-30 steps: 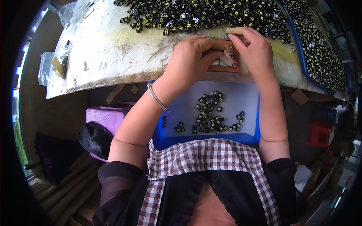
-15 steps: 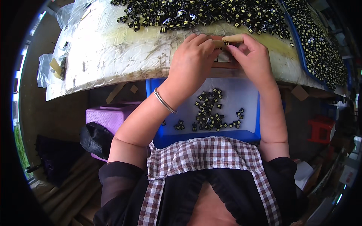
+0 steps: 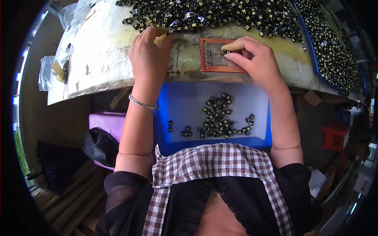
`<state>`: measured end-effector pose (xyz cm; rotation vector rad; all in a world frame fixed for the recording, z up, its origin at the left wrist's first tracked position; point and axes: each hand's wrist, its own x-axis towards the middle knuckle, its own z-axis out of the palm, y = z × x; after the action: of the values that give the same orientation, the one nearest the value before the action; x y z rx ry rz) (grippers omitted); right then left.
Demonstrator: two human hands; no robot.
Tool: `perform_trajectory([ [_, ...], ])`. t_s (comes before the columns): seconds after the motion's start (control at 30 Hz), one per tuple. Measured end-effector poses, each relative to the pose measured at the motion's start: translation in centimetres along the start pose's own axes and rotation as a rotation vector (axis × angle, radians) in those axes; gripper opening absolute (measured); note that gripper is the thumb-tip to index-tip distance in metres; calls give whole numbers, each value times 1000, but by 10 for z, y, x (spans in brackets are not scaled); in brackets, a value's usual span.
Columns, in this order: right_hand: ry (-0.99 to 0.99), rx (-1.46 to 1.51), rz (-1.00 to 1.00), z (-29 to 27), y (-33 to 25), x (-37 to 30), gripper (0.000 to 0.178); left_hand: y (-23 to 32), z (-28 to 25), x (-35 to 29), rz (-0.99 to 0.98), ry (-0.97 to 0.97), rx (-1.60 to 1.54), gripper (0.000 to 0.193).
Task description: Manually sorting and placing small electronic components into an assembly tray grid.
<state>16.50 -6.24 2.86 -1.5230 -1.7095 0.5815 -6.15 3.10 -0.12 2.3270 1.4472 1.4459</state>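
Note:
My right hand (image 3: 258, 59) pinches a small black-and-yellow part (image 3: 226, 51) between thumb and forefinger. It holds this part over a metal plate (image 3: 214, 59) with fine grid patterns, set in an orange-red frame (image 3: 222, 70) on the table. Farther left, my left hand (image 3: 149, 55) reaches to the near edge of a big pile of similar parts (image 3: 220, 15). Its thumb and forefinger close around one part (image 3: 171, 31) there, mostly covered by the fingertips. Tan covers wrap both forefingers.
Below the table edge, a blue bin (image 3: 159, 118) with a pale bottom holds scattered black-and-yellow parts (image 3: 218, 118). A blue-edged tray (image 3: 315, 59) full of them is at right. A purple container (image 3: 106, 122) with a black cap (image 3: 100, 145) stands left; a red stool (image 3: 334, 135) stands right.
My left hand has left the plate and moved left to the pile's edge. The right hand has shifted slightly left and down with its part, and the plate is more exposed.

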Motion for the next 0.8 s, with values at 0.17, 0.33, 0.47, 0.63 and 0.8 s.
perform_trajectory([
  [0.17, 48, 8, -5, 3, 1, -3, 16, 15, 4, -6, -86, -120, -33, 12],
  [0.33, -42, 24, -32, -4, 0, -1, 13, 14, 11, 0, -83, -65, -77, 14],
  [0.47, 239, 75, 77, -8, 15, 14, 14, 18, 9, -1, -105, -146, -176, 14],
  [0.63, 515, -636, -20, -4, 33, 28, 24, 19, 6, -4, -34, -124, -32, 10],
  [0.8, 356, -294, 127, -8, 29, 19, 23, 31, 2, -9, -230, -155, -261, 6],
])
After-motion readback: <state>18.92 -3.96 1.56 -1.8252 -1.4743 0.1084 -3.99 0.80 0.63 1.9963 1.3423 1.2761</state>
